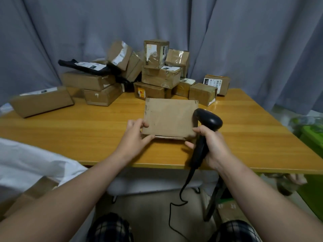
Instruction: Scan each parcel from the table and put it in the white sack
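A flat brown cardboard parcel (169, 117) is tilted up off the wooden table (87, 137), its plain side facing me. My left hand (135, 137) grips its lower left corner. My right hand (212, 147) holds a black barcode scanner (207, 123) by the handle, and its thumb and fingertips also touch the parcel's lower right corner. The scanner head sits against the parcel's right edge. The white sack (31, 165) lies at the lower left with a cardboard box showing in its mouth.
Several brown parcels (157, 75) and a black mailer bag (83, 66) are piled at the table's far side before a grey curtain. One long box (42, 102) lies at the left edge. The scanner's cable (176, 203) hangs below the table. Green bins (312, 137) stand at the right.
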Motion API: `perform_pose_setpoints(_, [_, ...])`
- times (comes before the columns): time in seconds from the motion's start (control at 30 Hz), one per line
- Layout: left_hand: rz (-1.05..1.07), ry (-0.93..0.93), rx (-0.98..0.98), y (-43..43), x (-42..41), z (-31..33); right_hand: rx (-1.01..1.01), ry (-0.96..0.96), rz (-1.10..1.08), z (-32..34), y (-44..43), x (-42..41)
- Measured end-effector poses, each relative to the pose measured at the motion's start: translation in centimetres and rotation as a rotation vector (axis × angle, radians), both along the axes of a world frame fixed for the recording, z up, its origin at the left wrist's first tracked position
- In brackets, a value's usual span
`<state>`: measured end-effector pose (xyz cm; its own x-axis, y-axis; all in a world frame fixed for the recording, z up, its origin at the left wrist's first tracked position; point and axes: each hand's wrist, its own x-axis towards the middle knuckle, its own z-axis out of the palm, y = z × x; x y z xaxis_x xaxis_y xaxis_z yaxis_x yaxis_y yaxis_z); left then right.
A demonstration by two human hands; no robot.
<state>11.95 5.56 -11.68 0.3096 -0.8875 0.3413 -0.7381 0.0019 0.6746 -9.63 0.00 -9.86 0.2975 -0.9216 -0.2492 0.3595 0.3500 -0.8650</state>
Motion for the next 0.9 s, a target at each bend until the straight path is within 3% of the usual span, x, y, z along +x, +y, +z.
perform_pose_setpoints(0.17, [0.068,0.167,-0.108,1.5,0.4,0.6,-0.098,0.148,-0.019,0.7,1.9,0.1])
perform_pose_setpoints(0.27, [0.102,0.334,0.035,1.9,1.0,-0.2,-0.211,0.256,-0.043,1.0,2.3,0.5])
perform_pose_setpoints(0.37, [-0.018,0.389,0.236,2.4,0.4,-1.2,-0.32,0.319,-0.012,1.1,2.7,1.0])
perform_pose_setpoints(0.5, [0.028,0.459,0.017,2.7,-0.5,0.2,-0.358,0.342,0.067,1.0,3.4,1.8])
perform_pose_setpoints(0.7, [-0.011,0.04,-0.277,2.3,0.3,7.0,-0.118,0.025,0.127,1.0,3.5,2.1])
perform_pose_setpoints(0.9, [-0.139,-0.213,-0.14,1.5,0.0,9.5,0.059,-0.004,0.143,-1.1,3.6,2.3])
